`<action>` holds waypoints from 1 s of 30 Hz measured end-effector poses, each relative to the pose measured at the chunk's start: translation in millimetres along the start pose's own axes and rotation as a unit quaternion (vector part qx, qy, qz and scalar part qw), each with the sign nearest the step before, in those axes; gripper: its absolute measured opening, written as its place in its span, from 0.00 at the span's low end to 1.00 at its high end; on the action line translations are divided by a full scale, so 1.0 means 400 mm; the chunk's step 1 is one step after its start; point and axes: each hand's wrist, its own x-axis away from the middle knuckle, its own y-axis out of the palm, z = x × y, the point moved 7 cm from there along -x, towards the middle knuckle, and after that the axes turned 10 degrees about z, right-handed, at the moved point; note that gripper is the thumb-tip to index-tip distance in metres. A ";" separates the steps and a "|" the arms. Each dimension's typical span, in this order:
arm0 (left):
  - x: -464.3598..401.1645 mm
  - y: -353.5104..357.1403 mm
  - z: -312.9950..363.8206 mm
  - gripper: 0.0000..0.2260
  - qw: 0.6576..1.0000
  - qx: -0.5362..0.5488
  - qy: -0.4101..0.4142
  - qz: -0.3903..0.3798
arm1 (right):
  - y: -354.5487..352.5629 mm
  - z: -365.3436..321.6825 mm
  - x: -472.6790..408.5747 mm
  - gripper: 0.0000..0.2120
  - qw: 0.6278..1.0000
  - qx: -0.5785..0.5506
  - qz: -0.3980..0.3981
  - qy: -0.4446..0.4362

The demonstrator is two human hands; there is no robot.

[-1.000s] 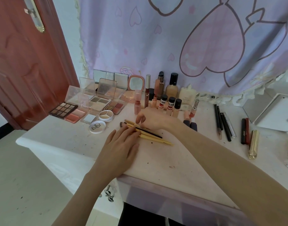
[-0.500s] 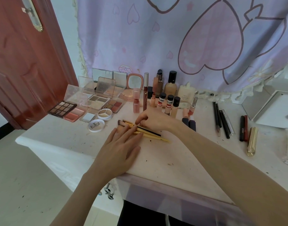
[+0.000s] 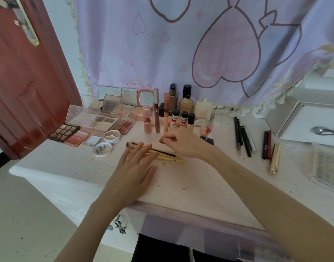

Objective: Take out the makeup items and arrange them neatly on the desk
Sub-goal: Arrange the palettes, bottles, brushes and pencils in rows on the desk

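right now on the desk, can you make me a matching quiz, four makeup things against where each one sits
Things:
1. makeup brushes
2. gold lipstick tube
3. dark eyeshadow palette
4. round pink mirror

Places:
A. far left, by the door
B. at the back, against the curtain
C. centre, under the left hand's fingers
D. right, beside the red and black sticks

Pairs: 1-C, 2-D, 3-A, 4-B

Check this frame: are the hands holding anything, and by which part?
Nothing is gripped. The left hand lies flat, its straight fingers resting on the makeup brushes near their bristle ends. The right hand is loosely curled above the handles; whether it pinches anything cannot be told.
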 end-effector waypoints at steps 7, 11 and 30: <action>-0.039 0.007 0.180 0.11 0.992 0.077 0.068 0.073 | -0.152 0.111 0.157 0.11 0.993 -0.029 0.078 0.082; -0.081 0.086 0.306 0.14 0.988 0.100 0.115 0.024 | -0.244 0.232 0.220 0.09 0.977 -0.029 0.141 0.156; -0.188 0.293 0.422 0.24 0.994 0.017 0.079 -0.072 | -0.298 0.437 0.111 0.10 0.907 0.272 0.079 0.313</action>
